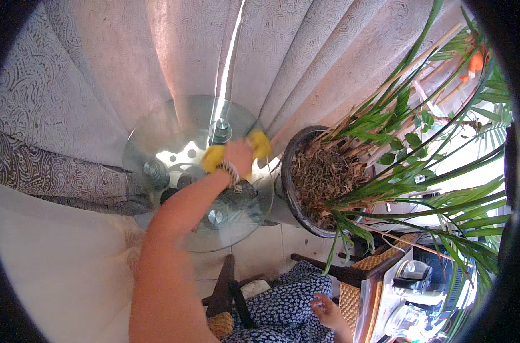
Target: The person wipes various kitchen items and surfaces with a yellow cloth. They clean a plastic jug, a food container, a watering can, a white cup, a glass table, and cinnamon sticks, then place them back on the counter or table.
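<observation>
My left hand, blurred and with a beaded bracelet at the wrist, is closed on a yellow cloth over the round glass tabletop. Parts of the cloth spread out on both sides of the fingers. Round metal discs show at the glass, and a dark object lies under or beside the wrist. My right hand is at the lower right, its fingers loosely bent and holding nothing, beside the blue floral fabric of the clothing.
Patterned curtains hang behind the glass table. Right of it stands a dark plant pot with long green leaves reaching outward. A woven-sided piece of furniture at the lower right bears clear glass vessels. Dark wooden legs are below the table.
</observation>
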`<action>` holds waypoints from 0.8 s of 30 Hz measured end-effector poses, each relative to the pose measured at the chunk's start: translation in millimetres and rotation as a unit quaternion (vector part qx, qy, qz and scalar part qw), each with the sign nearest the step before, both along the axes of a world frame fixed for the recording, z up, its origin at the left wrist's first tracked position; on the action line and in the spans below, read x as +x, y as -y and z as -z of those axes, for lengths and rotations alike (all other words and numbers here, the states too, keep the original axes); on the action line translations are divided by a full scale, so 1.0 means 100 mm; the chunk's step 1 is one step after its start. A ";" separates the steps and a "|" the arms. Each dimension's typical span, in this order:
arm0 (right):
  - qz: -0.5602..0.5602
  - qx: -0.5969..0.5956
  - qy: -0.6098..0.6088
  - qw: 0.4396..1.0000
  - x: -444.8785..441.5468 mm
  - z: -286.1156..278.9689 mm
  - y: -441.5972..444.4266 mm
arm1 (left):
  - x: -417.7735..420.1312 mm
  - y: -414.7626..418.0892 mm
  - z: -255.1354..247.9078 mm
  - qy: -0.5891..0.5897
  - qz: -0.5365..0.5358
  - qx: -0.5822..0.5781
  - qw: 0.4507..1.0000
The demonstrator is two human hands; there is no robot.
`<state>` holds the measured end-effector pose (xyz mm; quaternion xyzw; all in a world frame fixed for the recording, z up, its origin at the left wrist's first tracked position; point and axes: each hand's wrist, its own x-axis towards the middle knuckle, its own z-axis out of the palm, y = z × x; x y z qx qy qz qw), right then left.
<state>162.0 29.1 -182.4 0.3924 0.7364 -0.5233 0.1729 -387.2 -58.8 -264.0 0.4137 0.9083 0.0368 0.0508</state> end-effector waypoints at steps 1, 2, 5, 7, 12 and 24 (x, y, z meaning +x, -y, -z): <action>0.007 -0.002 0.000 1.000 -0.07 -0.04 0.01 | -0.09 -0.05 -0.02 -0.008 -0.028 0.004 1.000; 0.014 -0.004 -0.001 1.000 -0.15 -0.08 0.03 | -0.17 -0.10 -0.03 -0.016 -0.056 0.009 0.998; 0.032 -0.024 0.007 0.999 -0.21 -0.12 0.06 | 0.03 -0.07 0.14 -0.068 0.002 0.039 0.997; 0.021 -0.025 0.006 0.999 -0.22 -0.08 0.10 | 0.36 0.11 0.01 -0.052 0.135 -0.012 0.989; -0.021 -0.017 -0.001 1.000 -0.29 -0.12 0.08 | -0.12 0.25 0.03 -0.040 0.032 0.058 0.997; -0.002 -0.025 0.012 1.000 -0.35 -0.15 0.15 | 1.07 0.92 -0.02 0.038 0.319 0.070 0.944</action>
